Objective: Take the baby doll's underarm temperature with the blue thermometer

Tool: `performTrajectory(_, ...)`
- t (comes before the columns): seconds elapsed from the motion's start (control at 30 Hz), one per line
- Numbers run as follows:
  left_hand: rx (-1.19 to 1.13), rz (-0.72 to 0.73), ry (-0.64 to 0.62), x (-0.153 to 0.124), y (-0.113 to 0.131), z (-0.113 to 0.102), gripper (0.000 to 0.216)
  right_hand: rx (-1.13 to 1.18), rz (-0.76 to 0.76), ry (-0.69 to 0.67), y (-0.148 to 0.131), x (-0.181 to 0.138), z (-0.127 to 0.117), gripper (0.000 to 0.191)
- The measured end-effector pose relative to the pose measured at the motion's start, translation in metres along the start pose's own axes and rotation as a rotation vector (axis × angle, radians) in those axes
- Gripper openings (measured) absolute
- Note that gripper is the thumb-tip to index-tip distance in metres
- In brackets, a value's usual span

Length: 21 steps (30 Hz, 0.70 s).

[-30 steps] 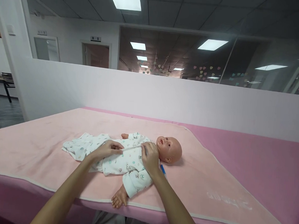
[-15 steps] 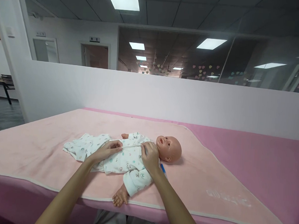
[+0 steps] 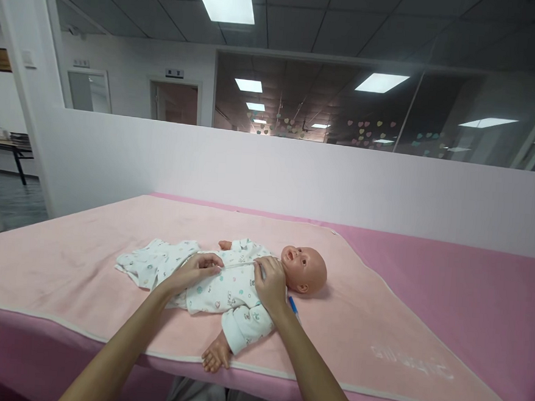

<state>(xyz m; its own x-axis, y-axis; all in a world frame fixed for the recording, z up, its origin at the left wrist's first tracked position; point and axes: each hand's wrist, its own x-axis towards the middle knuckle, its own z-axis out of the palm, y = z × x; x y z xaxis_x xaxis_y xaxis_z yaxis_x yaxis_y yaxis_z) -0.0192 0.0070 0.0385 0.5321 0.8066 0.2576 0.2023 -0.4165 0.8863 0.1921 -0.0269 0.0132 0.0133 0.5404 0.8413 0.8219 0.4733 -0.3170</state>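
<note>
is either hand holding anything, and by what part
The left hand seems to pinch the printed top by its front edge; the right hand touches it near the neck, whether gripping cannot be told.

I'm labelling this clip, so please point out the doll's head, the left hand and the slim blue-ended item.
Doll's head point(image 3: 309, 272): head view, side of the bare head.
Left hand point(image 3: 192, 270): head view, back of the hand.
Blue-ended item point(image 3: 292, 304): head view, its blue end.
</note>
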Motion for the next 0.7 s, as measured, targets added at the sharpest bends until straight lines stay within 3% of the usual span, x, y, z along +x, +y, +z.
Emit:
performTrajectory(0.53,0.152,-0.006,-0.03,0.0024,-0.0059,-0.0039,0.031,-0.018,0.002,-0.026,0.0003,0.0,-0.0003,0.017)
performTrajectory(0.7,0.13,-0.011,0.069,0.002,-0.0068,-0.0018,0.03,-0.017,-0.011,-0.007,0.0012,0.0004,0.0002,0.018)
